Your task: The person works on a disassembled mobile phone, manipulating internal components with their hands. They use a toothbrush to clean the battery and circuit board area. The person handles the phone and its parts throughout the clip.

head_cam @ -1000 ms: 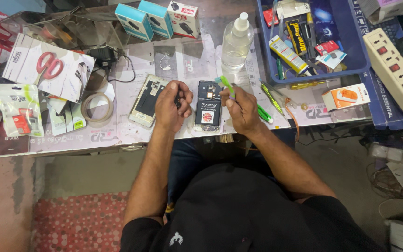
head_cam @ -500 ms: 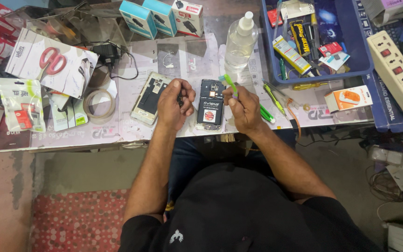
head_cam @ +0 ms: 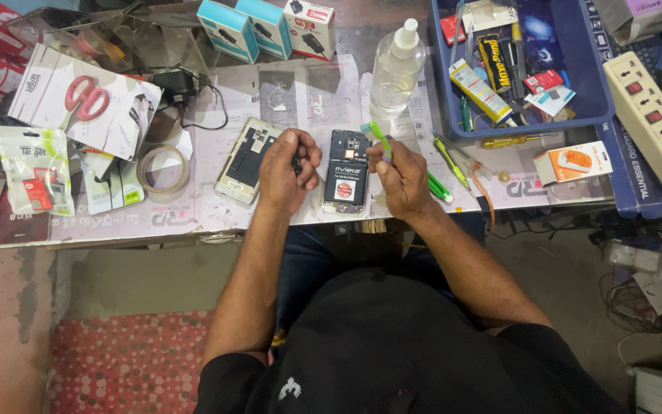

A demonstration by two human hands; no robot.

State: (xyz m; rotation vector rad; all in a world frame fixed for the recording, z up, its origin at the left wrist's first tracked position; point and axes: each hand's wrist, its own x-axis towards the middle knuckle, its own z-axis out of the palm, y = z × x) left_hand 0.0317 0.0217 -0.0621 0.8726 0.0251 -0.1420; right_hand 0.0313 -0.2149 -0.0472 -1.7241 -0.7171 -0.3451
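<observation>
**Opened phone between two hands at the centre of the bench**

The opened phone (head_cam: 345, 181) lies flat near the middle of the frame, its long axis running from top to bottom of the picture, slightly tilted. It is a dark rectangle without back cover; a black battery with a round red sticker fills the lower part, and small parts show at the upper end.

The right hand (head_cam: 401, 178) closes its fingers around a thin green plastic tool (head_cam: 381, 139), whose tip meets the phone's upper right corner. The left hand (head_cam: 288, 170) is curled into a loose fist just left of the phone, touching its edge; whether it holds something, I cannot tell.

Further left lies a pale back cover (head_cam: 248, 159), also lengthwise.
</observation>
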